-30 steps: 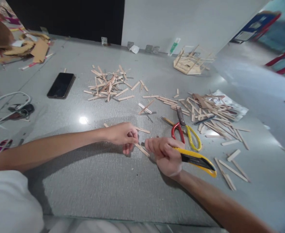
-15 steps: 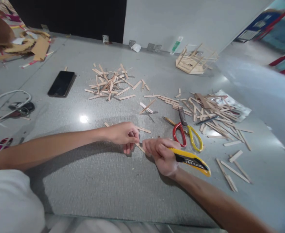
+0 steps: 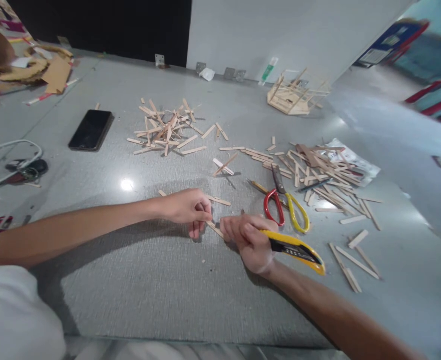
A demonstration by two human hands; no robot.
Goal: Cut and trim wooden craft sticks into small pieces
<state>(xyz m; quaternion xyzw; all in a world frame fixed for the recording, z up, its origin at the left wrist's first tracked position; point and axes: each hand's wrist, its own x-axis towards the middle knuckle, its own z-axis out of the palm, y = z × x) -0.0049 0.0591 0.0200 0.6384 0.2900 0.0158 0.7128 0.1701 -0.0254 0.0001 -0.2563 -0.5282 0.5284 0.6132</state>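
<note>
My left hand (image 3: 190, 209) pinches one end of a wooden craft stick (image 3: 215, 229) just above the table. In my right hand (image 3: 249, 241) is a yellow and black utility knife (image 3: 297, 249), its handle pointing to the lower right and its tip at the stick. The fingers of that hand partly hide the blade and the stick's other end. Behind my left hand lies another craft stick (image 3: 220, 201). Scissors (image 3: 286, 202) with one red and one yellow handle rest beyond my right hand, across a pencil (image 3: 257, 186).
Craft sticks lie in a back pile (image 3: 167, 129) and a right pile (image 3: 329, 172). A stick frame (image 3: 290, 102) stands near the wall, left of it a glue tube (image 3: 268, 71). A phone (image 3: 91, 130), a white cable (image 3: 13, 145) and cardboard scraps (image 3: 57, 74) are at the left.
The whole view has shifted slightly, so everything sits a little further left. Both hands keep their grips, and slightly more of the stick shows between them.
</note>
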